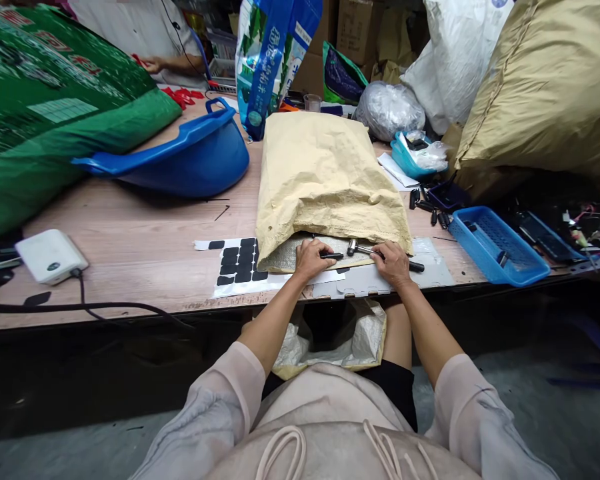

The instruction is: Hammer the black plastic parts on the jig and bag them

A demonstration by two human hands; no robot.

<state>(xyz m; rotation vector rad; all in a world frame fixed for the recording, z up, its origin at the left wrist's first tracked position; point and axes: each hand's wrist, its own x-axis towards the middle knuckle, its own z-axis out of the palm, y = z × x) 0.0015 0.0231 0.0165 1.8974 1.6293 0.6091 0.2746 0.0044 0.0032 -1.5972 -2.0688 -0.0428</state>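
My left hand (311, 259) is closed on a thin black rod (332, 256) at the mouth of a tan woven sack (325, 180) lying on the wooden table (145, 247). My right hand (393, 263) grips a small hammer (353, 248) with a metal head and a black handle end (416, 267). The hammer head sits just right of the rod's tip. Under both hands lies a grey flat board (290, 257). A white sheet with several black square pads (240, 261) lies to the left of my left hand.
A blue plastic basin (190, 157) and a green sack (55, 113) fill the left. A white box with a cable (50, 255) is near the front edge. A blue tray (497, 245), small black parts (427, 203) and large sacks stand right. Another person (155, 40) works at the far side.
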